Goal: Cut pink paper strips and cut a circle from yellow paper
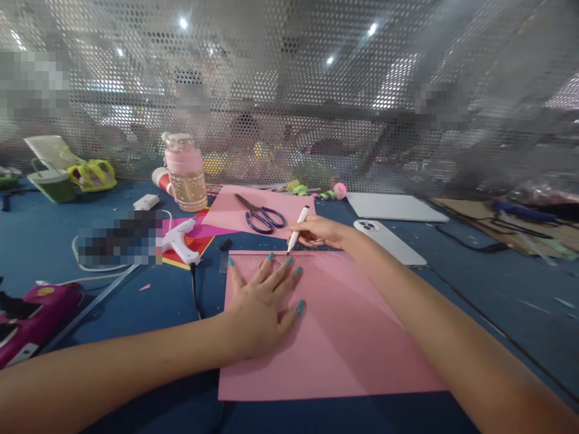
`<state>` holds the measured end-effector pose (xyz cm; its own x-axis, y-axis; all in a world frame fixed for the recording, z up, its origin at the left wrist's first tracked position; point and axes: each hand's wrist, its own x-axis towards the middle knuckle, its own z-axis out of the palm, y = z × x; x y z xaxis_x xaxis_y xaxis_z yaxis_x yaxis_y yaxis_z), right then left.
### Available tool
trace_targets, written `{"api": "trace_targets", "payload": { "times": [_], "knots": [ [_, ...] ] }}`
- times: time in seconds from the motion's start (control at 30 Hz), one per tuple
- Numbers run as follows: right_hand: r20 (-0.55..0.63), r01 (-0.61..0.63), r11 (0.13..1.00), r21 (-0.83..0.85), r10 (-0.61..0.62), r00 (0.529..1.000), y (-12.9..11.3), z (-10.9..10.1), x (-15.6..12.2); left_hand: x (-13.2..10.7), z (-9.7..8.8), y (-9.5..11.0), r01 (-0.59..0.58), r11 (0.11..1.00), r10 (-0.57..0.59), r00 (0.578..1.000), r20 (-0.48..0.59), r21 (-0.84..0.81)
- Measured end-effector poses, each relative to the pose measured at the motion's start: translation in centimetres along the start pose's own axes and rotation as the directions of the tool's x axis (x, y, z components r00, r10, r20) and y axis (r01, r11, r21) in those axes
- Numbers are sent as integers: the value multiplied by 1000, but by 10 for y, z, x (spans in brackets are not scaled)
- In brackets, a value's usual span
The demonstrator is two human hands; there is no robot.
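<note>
A clear water bottle with a pink top point(184, 172) stands upright at the back of the blue tabletop point(497, 289), near a white charger plug point(146, 202). A white hot glue gun point(181, 243) lies on red, yellow-edged paper point(199, 245), its black cord point(194, 289) trailing forward. At the far left are a green cup point(53, 187) and a magenta power strip point(43, 319). On the right, a white smartphone with 3 large camera lenses point(393, 244) lies near a flat white slab point(398, 207). Behind everything rises perforated grey sheeting point(289, 132).
</note>
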<state>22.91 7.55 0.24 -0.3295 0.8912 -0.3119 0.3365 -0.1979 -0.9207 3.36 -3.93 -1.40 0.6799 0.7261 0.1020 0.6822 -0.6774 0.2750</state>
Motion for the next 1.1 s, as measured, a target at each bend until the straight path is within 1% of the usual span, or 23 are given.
{"api": "trace_targets", "payload": {
  "times": [0.33,0.47,0.6,0.83,0.93,0.97,1.03,1.1],
  "knots": [
    [27,-42,995,-87,45,999,-3,-18,-11,0,0,0,-8,1000,8,1000,-6,17],
    [11,-50,989,-141,52,999,-4,-23,-15,0,0,0,3,1000,-3,1000,1,25],
    [-8,-55,985,-161,54,998,-2,-28,-15,0,-2,1,5,1000,-5,1000,9,21],
    [-26,-75,981,-180,72,997,-3,-28,-16,1,-1,-1,5,1000,-5,1000,25,8],
    [-34,-67,981,-181,62,998,-4,-28,-18,1,-1,-2,-1,1000,1,1000,26,15],
    [-46,-52,983,-176,44,998,-6,-28,-20,0,-2,-1,-3,1000,3,1000,26,18],
    [-90,23,989,-145,-37,995,-16,-31,-27,0,-4,0,-9,1000,9,1000,21,27],
    [-173,178,979,-95,-192,966,-33,-34,-42,0,-6,1,-16,999,15,1000,10,37]
  ]
}}
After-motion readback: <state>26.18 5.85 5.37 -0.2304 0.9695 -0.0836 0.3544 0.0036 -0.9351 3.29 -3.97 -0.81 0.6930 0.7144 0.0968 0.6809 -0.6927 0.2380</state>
